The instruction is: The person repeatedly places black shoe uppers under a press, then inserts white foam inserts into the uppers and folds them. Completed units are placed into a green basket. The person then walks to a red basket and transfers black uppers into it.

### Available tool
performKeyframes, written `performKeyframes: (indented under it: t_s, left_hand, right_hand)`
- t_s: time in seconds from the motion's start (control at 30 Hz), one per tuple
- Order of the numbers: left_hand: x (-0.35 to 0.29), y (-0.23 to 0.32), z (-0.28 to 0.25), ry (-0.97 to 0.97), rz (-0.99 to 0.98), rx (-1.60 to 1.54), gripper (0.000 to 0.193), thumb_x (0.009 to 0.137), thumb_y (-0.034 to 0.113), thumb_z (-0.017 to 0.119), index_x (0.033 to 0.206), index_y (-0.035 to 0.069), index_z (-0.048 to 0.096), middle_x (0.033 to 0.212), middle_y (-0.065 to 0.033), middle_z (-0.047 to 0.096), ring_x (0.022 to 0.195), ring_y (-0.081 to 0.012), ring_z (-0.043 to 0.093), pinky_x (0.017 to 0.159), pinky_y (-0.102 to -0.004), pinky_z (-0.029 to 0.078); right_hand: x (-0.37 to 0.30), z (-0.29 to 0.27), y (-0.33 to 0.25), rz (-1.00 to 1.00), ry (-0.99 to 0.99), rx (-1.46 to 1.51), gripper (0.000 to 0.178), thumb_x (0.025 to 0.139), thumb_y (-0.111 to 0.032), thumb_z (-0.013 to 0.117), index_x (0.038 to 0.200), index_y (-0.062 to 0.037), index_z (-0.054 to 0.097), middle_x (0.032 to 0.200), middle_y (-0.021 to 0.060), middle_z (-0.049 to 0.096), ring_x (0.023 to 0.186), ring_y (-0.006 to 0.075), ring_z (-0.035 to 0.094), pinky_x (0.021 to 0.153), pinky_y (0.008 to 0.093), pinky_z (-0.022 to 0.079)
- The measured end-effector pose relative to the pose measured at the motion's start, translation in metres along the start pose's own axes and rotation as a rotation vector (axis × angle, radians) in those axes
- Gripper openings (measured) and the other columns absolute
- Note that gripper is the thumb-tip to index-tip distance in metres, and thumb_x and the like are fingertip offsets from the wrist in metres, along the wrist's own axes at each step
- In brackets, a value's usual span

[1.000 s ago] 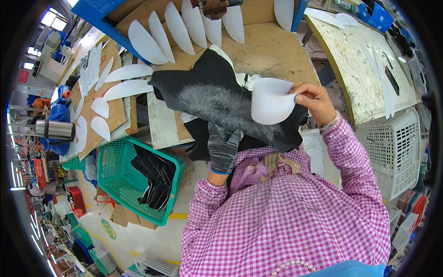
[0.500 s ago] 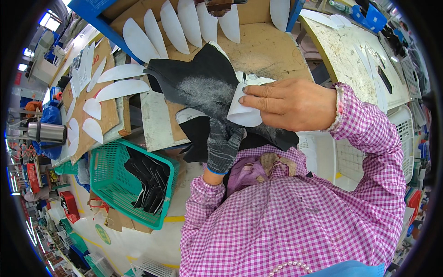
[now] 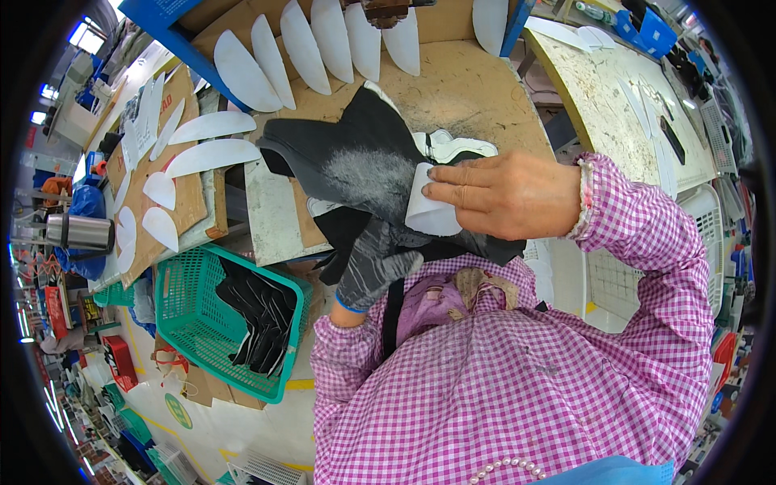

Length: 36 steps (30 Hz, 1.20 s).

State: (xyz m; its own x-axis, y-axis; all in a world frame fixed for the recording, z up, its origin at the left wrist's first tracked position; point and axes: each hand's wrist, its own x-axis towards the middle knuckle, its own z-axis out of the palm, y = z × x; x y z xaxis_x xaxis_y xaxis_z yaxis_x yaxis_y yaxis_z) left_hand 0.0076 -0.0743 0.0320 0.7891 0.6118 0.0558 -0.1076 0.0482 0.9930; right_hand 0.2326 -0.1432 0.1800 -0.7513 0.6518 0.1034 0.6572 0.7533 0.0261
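A black fabric piece (image 3: 311, 145) with a patch of pale grey fuzz in its middle lies over the work board. My bare right hand (image 3: 513, 194) pinches a curved white sheet piece (image 3: 427, 212) between thumb and fingers, its edge against the fuzzy part. On my left hand (image 3: 373, 263) is a dark grey knitted glove. Its thumb stands out to the right, apart from the fingers, which reach to the near edge of the black fabric; their tips are partly hidden. Behind the white piece lies a black-and-white piece (image 3: 457, 147). More black material (image 3: 493, 246) hangs at the board's near edge.
Several white half-moon pieces (image 3: 303, 47) stand along the blue-framed box (image 3: 182, 50) at the back. Others lie on cardboard (image 3: 179, 206) to the left. A green basket (image 3: 194, 315) holds black pieces. At right is another worktable (image 3: 590, 89) and a white crate (image 3: 707, 210).
My left hand has slid toward me and to the left, its thumb now further out. The black fabric and the white piece in my right hand have shifted slightly right and nearer.
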Motion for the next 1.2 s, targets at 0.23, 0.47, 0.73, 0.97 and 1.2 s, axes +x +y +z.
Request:
performKeyframes:
  t_s: [0.23,0.47,0.73,0.97,1.2]
  left_hand:
    - [0.029,-0.009,-0.013,-0.061,0.145,0.589,0.059,0.078,0.027,0.072,0.126,0.001,0.048,0.119,-0.0129,0.057,0.109,-0.0267,0.054,0.094,-0.0365,0.043]
    - [0.035,-0.014,-0.005,0.076,0.242,0.674,0.045,0.081,0.027,0.069,0.116,0.002,0.056,0.113,-0.0142,0.060,0.106,-0.0322,0.056,0.094,-0.0398,0.043]
    - [0.052,-0.014,0.007,0.042,0.437,0.840,0.040,0.081,0.021,0.069,0.114,0.002,0.059,0.111,-0.0146,0.061,0.104,-0.0307,0.057,0.094,-0.0392,0.042]
    - [0.025,0.006,-0.028,0.484,-0.070,0.131,0.023,0.085,0.010,0.065,0.106,0.000,0.063,0.098,-0.0097,0.066,0.091,-0.0211,0.062,0.087,-0.0353,0.047]
    - [0.011,0.018,-0.056,0.697,0.220,0.245,0.021,0.085,0.007,0.065,0.104,-0.003,0.063,0.098,-0.0121,0.065,0.092,-0.0215,0.060,0.083,-0.0344,0.047]
  right_hand:
    - [0.009,0.020,-0.001,0.002,0.115,-0.047,0.026,0.075,-0.009,0.059,0.096,0.0062,0.064,0.117,0.0173,0.057,0.113,0.0289,0.055,0.089,0.0319,0.051]
    - [0.026,0.027,-0.002,0.001,0.135,0.030,0.032,0.077,-0.011,0.059,0.101,0.0099,0.062,0.114,0.0187,0.057,0.111,0.0304,0.055,0.097,0.0354,0.047]
    - [0.038,0.036,-0.012,0.021,-0.035,0.037,0.036,0.074,-0.013,0.061,0.101,0.0115,0.061,0.114,0.0186,0.056,0.111,0.0327,0.053,0.097,0.0351,0.046]
    - [-0.024,-0.001,0.027,0.260,0.215,0.341,0.076,0.064,-0.034,0.078,0.129,-0.0071,0.050,0.137,0.0176,0.045,0.132,0.0324,0.038,0.104,0.0404,0.039]
    - [-0.089,0.066,0.019,0.922,0.320,0.868,0.078,0.083,-0.045,0.063,0.143,-0.0085,0.028,0.137,0.0179,0.045,0.123,0.0297,0.049,0.103,0.0391,0.037]
